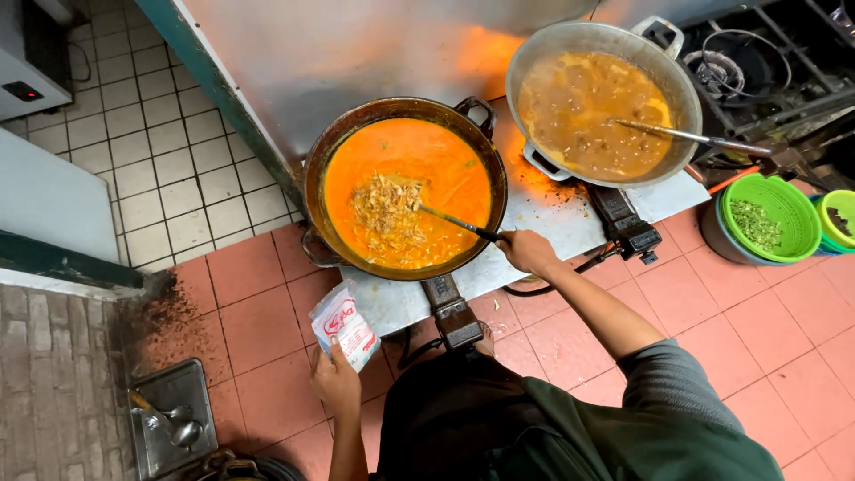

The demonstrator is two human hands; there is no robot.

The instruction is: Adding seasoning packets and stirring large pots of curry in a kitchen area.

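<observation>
Two wide, round metal pans sit on a low steel desk (534,209) whose top is stained and glows orange under them. The nearer one, a dark wok (403,189) with looped handles, is full of smooth orange sauce with a heap of pale shredded pieces in the middle. The right hand (525,251) is clenched around the dark handle of a long spoon (450,221), whose bowl end lies in the sauce beside the shredded heap. The left hand (336,381) is held lower, over the floor, and grasps a small soft plastic packet (346,326), white and clear with a red mark, pinched at its lower edge and standing up just beside the desk's front edge.

The farther pan (601,102) is lighter grey metal, with flat riveted handles, and holds a lumpy brown stew; a long metal ladle (690,136) rests in it with its handle over the right rim. At the right, on the floor, stands a green plastic colander (773,216) with chopped green herbs, nested in a grey bucket, and a second green bowl just beside it at the frame edge. The floor is laid with matte red square tiles (258,321), changing to white tiles farther left. At the lower left, a flat steel tray (174,419) holds a shiny ladle.
</observation>
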